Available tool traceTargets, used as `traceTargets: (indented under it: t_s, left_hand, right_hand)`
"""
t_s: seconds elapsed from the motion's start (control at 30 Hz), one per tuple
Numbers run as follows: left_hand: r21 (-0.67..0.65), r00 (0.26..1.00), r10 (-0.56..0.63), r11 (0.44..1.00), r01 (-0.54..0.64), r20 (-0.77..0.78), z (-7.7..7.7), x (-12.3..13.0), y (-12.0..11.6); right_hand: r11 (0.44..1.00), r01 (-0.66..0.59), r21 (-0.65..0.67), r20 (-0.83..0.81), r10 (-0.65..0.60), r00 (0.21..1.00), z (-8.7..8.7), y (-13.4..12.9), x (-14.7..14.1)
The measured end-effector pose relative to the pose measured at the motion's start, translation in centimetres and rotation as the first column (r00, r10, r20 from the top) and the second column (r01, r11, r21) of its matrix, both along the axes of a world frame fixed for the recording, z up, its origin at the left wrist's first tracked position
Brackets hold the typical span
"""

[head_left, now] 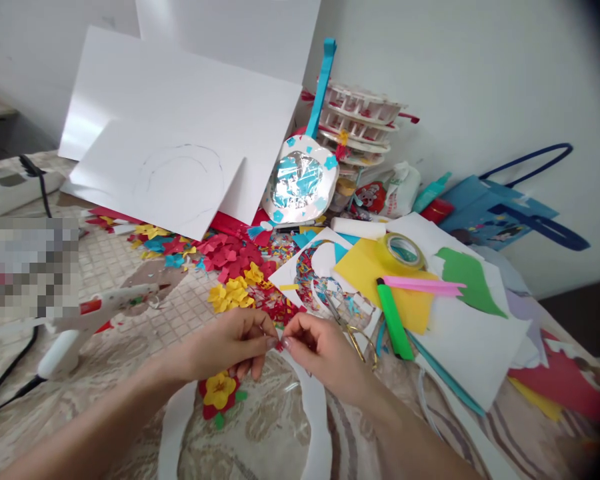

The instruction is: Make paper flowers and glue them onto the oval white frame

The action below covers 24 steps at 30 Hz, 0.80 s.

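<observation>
Both hands pinch a tiny red scrap, probably paper, over a white paper ring.
The left hand and right hand bring thumb and fingertips nearly together around the red scrap; its shape is too small and finger-covered to tell. Good handling here calls for a light grip at the very edges, so it does not crease or tear, and steady wrists above the white paper ring, which lies beneath and nearer the wearer. Mind the layered red-and-yellow paper flower just below the left hand, and the gold-handled scissors beside the right.
</observation>
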<state>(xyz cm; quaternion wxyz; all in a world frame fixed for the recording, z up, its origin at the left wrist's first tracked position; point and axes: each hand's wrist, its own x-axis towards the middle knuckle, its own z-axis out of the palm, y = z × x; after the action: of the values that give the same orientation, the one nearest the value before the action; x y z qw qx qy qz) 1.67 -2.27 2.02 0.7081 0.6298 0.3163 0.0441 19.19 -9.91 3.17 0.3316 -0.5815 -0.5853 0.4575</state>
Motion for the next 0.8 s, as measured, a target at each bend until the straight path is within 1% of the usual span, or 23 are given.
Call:
traceTargets:
  t_s: [0.1,0.2,0.33,0.43,0.53,0.6,0.67,0.73,0.8]
  left_hand:
    - [0.071,0.999,0.046,0.996,-0.046,-0.003,0.1,-0.3,0.5]
    - [0.141,0.989,0.145,0.979,-0.145,0.015,0.4,-0.8,1.6]
    - [0.199,0.964,0.262,0.944,-0.265,0.041,0.7,-1.2,2.7]
    - [0.237,0.954,0.296,0.925,-0.298,0.042,0.6,-1.2,2.9]
    - [0.324,0.942,0.334,0.889,-0.324,0.024,0.4,-1.2,3.0]
    - [0.398,0.931,0.364,0.851,-0.342,0.022,0.4,-1.4,3.1]
    - [0.484,0.920,0.390,0.800,-0.356,0.031,0.4,-1.8,3.3]
    - [0.584,0.904,0.424,0.723,-0.369,0.047,0.4,-2.2,3.6]
    - [0.688,0.881,0.468,0.620,-0.376,0.059,0.2,-2.5,3.9]
  right_hand:
    - [1.000,0.012,0.016,0.051,-0.012,0.999,-0.3,0.0,0.4]
    - [1.000,-0.012,0.028,0.172,0.007,0.985,-1.0,0.0,0.7]
    - [0.995,-0.030,0.099,0.375,-0.009,0.927,-2.1,0.0,0.7]
    - [0.989,-0.049,0.140,0.479,-0.024,0.878,-2.5,-0.1,0.4]
    - [0.986,-0.062,0.155,0.540,-0.032,0.841,-2.8,-0.1,0.2]
    - [0.984,-0.068,0.164,0.553,-0.034,0.833,-3.0,-0.2,0.2]
    - [0.982,-0.075,0.174,0.548,-0.034,0.836,-3.1,-0.2,0.3]
    - [0.979,-0.080,0.189,0.539,-0.035,0.842,-3.1,-0.2,0.6]
    - [0.974,-0.081,0.211,0.532,-0.045,0.845,-2.9,-0.1,0.9]
